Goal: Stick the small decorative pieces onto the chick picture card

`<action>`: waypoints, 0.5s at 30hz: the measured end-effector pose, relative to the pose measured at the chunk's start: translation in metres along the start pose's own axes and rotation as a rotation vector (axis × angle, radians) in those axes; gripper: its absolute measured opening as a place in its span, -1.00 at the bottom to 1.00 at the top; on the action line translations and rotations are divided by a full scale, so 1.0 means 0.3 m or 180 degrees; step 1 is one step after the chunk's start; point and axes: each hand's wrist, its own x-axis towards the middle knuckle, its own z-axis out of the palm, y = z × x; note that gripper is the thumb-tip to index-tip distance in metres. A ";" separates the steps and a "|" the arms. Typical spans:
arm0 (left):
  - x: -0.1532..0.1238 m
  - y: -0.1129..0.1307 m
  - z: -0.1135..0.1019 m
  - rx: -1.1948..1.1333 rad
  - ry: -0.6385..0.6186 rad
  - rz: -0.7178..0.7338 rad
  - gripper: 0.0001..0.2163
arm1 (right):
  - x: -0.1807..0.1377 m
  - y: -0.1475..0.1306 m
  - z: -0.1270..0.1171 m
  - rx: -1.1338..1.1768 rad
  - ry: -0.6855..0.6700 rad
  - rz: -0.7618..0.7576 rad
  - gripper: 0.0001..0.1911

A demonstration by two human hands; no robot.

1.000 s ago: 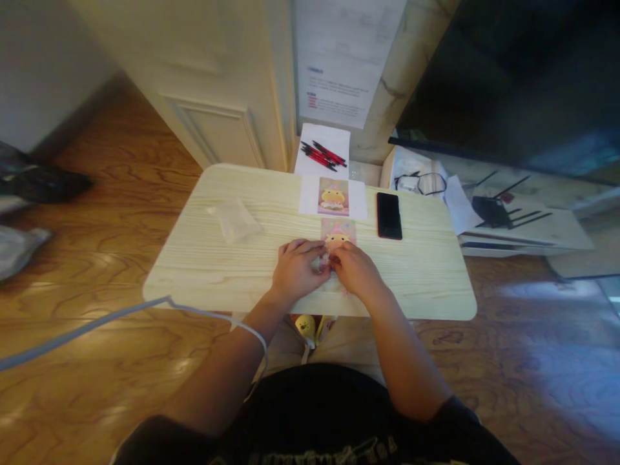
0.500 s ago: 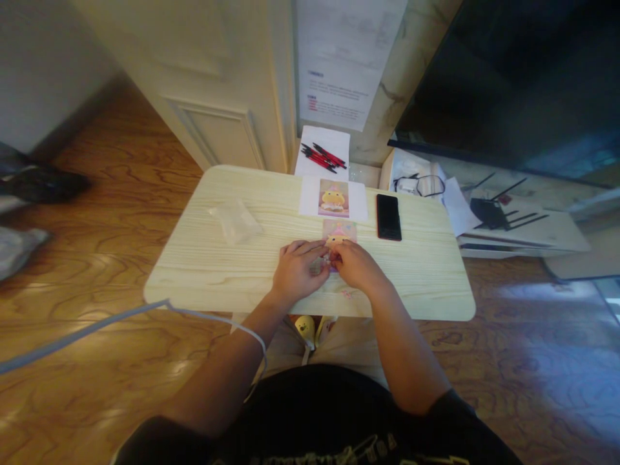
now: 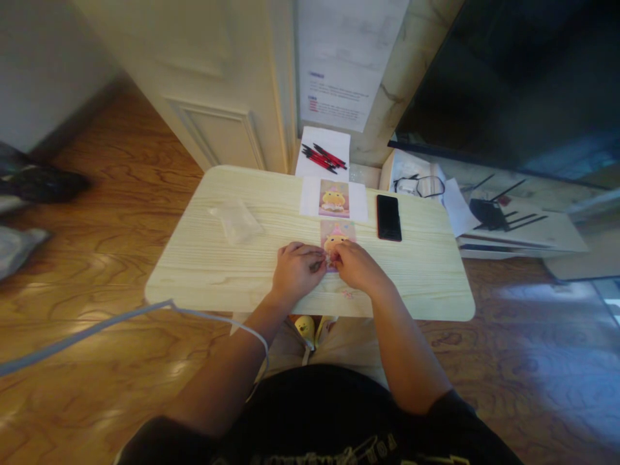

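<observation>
A small picture card (image 3: 338, 230) with a yellow cartoon figure in a pink hat lies on the light wooden table (image 3: 194, 258). My left hand (image 3: 298, 271) rests at its lower left edge, the fingers curled in toward the thumb. From the right, my right hand (image 3: 357, 266) reaches over the lower part of the card with thumb and fingers pinched. The fingertips of both hands nearly meet there, and what they hold is too small and covered to name. Little pink bits (image 3: 347, 294) lie just below my right hand.
Behind the card lies a white sheet with a similar printed picture (image 3: 334, 197). A black phone (image 3: 389, 217) is on the right, a clear plastic bag (image 3: 236, 221) on the left. Red and black pens (image 3: 324, 158) lie on paper past the far edge. A grey cable (image 3: 97, 332) crosses my left forearm.
My left fingers have drawn back from across the card and curled in, so more of the yellow figure shows. The card has shifted slightly left. My right hand stays pinched in nearly the same place.
</observation>
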 end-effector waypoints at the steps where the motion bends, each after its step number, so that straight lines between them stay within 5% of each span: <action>1: 0.000 0.000 -0.001 -0.0003 0.0008 0.0001 -0.83 | -0.002 -0.001 -0.003 0.0037 -0.0003 -0.0002 -0.86; 15: -0.001 0.011 -0.008 0.0049 0.0028 0.0112 -0.83 | -0.017 0.044 0.004 0.0898 0.0126 -0.0250 -0.73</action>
